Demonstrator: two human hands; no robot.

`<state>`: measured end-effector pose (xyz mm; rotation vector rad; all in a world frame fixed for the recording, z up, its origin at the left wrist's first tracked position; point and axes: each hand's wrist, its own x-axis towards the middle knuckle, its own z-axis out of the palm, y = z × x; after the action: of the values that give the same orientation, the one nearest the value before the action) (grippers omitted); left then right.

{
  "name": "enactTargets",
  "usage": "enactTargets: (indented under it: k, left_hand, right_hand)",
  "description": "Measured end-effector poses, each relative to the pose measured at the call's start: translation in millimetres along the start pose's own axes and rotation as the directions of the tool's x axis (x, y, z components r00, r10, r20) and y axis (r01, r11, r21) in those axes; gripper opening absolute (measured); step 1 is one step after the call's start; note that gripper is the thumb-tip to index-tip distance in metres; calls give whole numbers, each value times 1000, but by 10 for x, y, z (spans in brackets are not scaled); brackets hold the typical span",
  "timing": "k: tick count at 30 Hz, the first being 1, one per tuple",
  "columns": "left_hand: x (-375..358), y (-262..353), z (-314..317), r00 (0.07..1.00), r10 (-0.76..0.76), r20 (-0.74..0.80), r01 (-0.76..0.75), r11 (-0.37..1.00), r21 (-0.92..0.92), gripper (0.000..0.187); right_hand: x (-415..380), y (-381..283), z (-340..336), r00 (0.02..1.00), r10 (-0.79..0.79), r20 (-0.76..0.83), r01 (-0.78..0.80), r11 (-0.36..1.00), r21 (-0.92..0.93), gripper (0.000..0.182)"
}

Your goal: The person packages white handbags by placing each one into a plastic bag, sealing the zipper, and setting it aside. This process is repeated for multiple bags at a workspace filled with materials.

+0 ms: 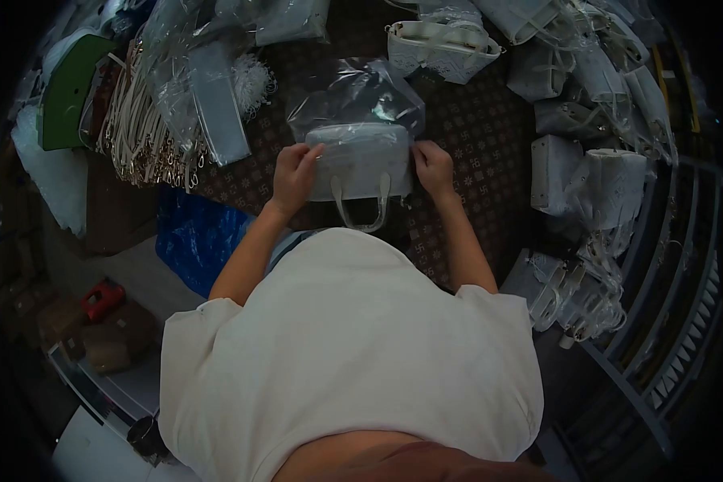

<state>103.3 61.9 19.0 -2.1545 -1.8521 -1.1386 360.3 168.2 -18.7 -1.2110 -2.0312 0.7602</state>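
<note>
In front of me on the brown patterned table lies a white handbag [357, 165], its handle pointing toward my body. A clear plastic bag [353, 100] covers part of it and puffs out beyond its far side. My left hand [295, 175] is closed at the left side, thumb and fingers pinching the plastic's edge. At the right side my right hand [434, 167] is closed too, gripping the plastic edge next to the handbag. The fingertips of the right hand are partly hidden.
Pale straps with metal clasps [157, 136] lie in a heap at the left, near a green panel [76, 92]. Another white handbag [442, 50] stands at the back. Several wrapped bags [590, 181] are piled along the right edge. Blue plastic [197, 241] hangs at the near left.
</note>
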Motion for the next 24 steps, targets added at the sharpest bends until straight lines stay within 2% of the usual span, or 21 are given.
enactTargets:
  k: [1,2,3,4,5,6,7,8,10,11,13,14,16,17,19,20,21,22,24]
  left_hand:
    - [-96,-55,-14,987,-147,-62,145,989,-30,26]
    - [-185,-129,-41,986,-156,-54,154,988,-26,26]
    - [-240,-192,-78,960,-274,65,277,959,-56,28]
    - [-291,-224,-86,906,-379,186,397,915,-72,29]
    - [-334,-229,-68,904,-381,195,400,914,-71,29]
    - [-335,-214,-55,915,-301,268,341,933,-117,34]
    - [-330,-192,-37,918,-214,335,282,944,-170,39]
    - [-315,-164,-7,916,-208,342,280,944,-174,39]
    - [-226,-123,50,822,-412,394,557,725,-404,46]
    - [-187,-127,71,824,-403,398,552,729,-405,46]
    - [-116,-127,128,824,-426,374,566,636,-524,49]
    - [-74,-133,163,825,-424,375,565,638,-523,49]
    - [22,-162,208,845,-472,251,525,647,-553,42]
    - [68,-202,201,845,-471,252,526,647,-552,42]
    - [109,-285,142,825,-338,453,509,792,-338,25]
    - [22,-282,86,826,-336,453,509,791,-340,25]
    - [-116,-268,12,857,-240,457,393,877,-276,18]
    - [-248,-270,-56,875,-135,465,258,943,-210,13]
    - [-656,-246,-235,838,-100,537,248,946,-211,12]
  right_hand:
    - [-159,-5,-43,1000,3,9,-3,1000,7,6]
    - [-338,14,-72,996,85,-1,-85,996,35,5]
    - [-475,4,-88,986,168,-10,-167,984,62,5]
    - [-590,-5,-86,984,176,-3,-175,982,63,5]
    - [-691,-16,-84,971,237,-10,-235,966,108,5]
    - [-740,-49,-88,954,299,-20,-293,944,151,5]
    - [-767,-76,-91,951,309,-24,-302,941,150,5]
    - [-783,-105,-92,956,291,-27,-284,946,155,5]
    - [-798,-132,-75,961,275,-39,-265,950,165,5]
    - [-814,-123,-63,958,283,-39,-274,950,147,5]
    - [-834,-102,-64,956,289,-43,-281,951,126,5]
    - [-846,-96,-55,956,292,-39,-283,947,148,6]
    - [-849,-107,-37,954,299,-34,-289,942,173,6]
    - [-832,-98,-35,960,278,-23,-271,951,151,5]
    - [-884,-95,-65,965,260,-12,-257,958,126,5]
    - [-948,-88,-105,982,184,39,-185,982,23,4]
    - [-981,-81,-147,990,107,91,-101,992,-76,3]
    - [-1052,-108,-199,992,102,78,-95,992,-79,3]
    - [-1288,-211,-281,976,-61,211,105,973,-206,3]
